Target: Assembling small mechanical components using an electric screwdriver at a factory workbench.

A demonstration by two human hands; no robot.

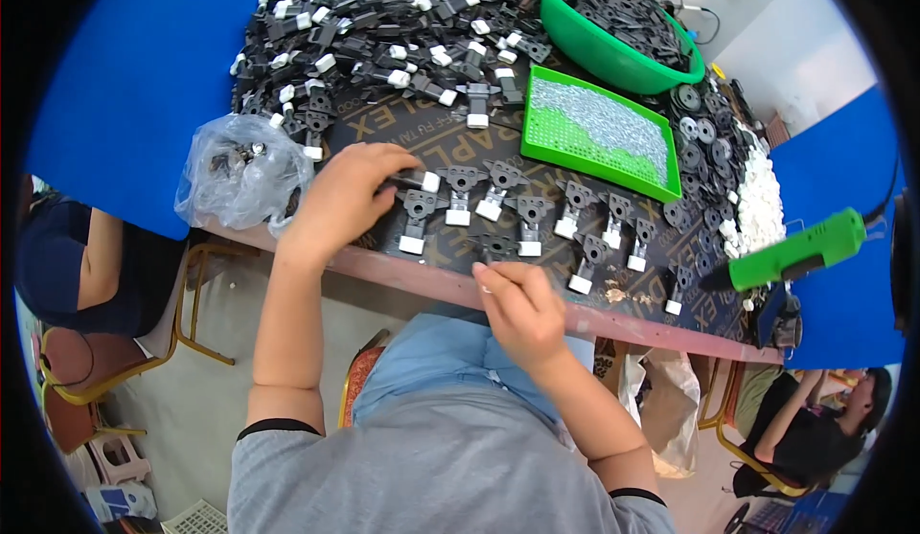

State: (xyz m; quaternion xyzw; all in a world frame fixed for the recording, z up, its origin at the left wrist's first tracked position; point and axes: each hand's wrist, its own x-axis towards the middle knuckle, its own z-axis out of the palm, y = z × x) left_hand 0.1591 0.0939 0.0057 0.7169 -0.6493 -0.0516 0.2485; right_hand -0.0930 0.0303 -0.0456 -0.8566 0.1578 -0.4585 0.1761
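Note:
My left hand [350, 194] curls its fingers around a black plastic bracket with a white end block [429, 181] at the row's left end. Close to the table's front edge, my right hand [522, 309] is closed in a pinch. Its fingertips meet the lower side of another black bracket [496, 245]; what lies between them is mostly hidden. Between and beyond the hands, several like brackets lie with their white ends toward me, among them one bracket [420, 218] below my left fingers and one bracket [533, 220] right of centre.
A large heap of brackets [374, 26] covers the back left. Beyond the row stand a green tray [599, 184] of small metal pieces and a green basin [613, 50] of black parts. A plastic bag [240, 184], white parts [757, 194] and a green electric screwdriver [800, 251] flank the work.

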